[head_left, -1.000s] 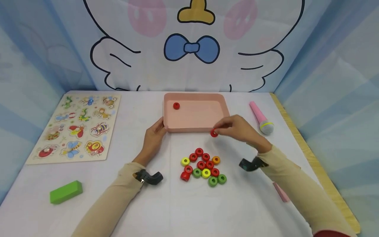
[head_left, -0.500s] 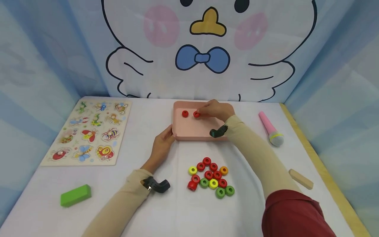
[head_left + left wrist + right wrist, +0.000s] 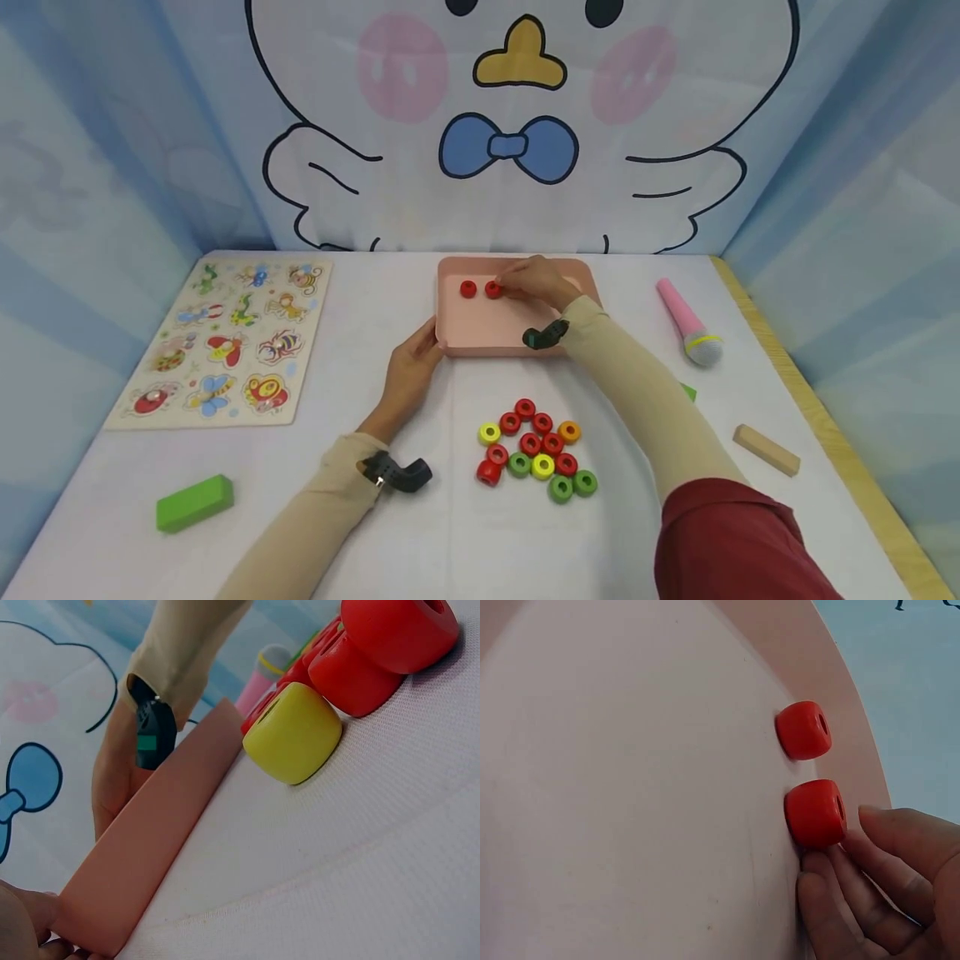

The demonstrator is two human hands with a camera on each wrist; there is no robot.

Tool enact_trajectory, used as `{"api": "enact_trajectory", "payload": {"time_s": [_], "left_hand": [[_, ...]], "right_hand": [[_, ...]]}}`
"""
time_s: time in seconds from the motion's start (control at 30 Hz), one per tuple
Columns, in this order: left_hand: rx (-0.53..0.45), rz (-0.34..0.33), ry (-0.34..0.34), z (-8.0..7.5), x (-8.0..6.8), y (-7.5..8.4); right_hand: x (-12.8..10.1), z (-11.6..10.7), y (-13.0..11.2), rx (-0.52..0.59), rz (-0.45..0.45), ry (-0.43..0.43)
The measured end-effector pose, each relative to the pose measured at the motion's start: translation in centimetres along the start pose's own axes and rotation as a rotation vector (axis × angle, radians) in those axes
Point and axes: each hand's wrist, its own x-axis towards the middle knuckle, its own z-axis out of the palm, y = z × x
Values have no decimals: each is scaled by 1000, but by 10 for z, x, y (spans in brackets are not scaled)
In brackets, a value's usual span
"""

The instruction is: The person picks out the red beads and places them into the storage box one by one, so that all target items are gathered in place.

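Note:
A pink tray (image 3: 472, 327) lies at the back of the table, and my left hand (image 3: 408, 371) grips its near left corner. In the left wrist view those fingers (image 3: 34, 915) are at the tray's end. Two red beads (image 3: 804, 730) stand side by side in the tray, apart from each other. My right hand (image 3: 540, 279) is over the tray at the right-hand red bead (image 3: 492, 289). In the right wrist view its thumb stands off this bead (image 3: 816, 814) and the other fingers lie loosely beside it; whether one touches is hard to tell.
Several red, yellow (image 3: 543, 466), green (image 3: 561, 488) and orange (image 3: 569, 431) beads lie in front of the tray. An insect puzzle board (image 3: 225, 342) and green block (image 3: 195, 503) are left; a toy microphone (image 3: 690, 325) and wooden block (image 3: 767, 450) are right.
My right hand has carried a red bead from the tray's front edge to beside the first bead, and its thumb is now off it. My left hand stays at the tray corner.

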Motion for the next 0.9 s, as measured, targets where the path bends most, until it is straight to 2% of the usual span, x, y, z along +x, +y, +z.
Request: {"api": "enact_trajectory", "payload": {"time_s": [0.13, 0.2, 0.3, 0.43, 0.57, 0.73, 0.9], "left_hand": [[0, -6, -5, 1, -1, -2], [3, -13, -10, 2, -2, -2], [14, -20, -11, 2, -2, -1], [44, -21, -2, 0, -1, 1], [53, -13, -1, 0, -1, 1], [32, -4, -3, -2, 0, 1], [33, -10, -10, 1, 1, -2]], "right_hand": [[-6, -6, 6, -23, 17, -29], [-13, -13, 8, -46, 34, -15], [-27, -24, 8, -7, 25, 8], [-58, -36, 10, 41, -45, -23], [-100, -42, 28, 6, -105, -73], [-145, -32, 52, -9, -149, -169], [-167, -9, 68, -36, -194, -297]]}}
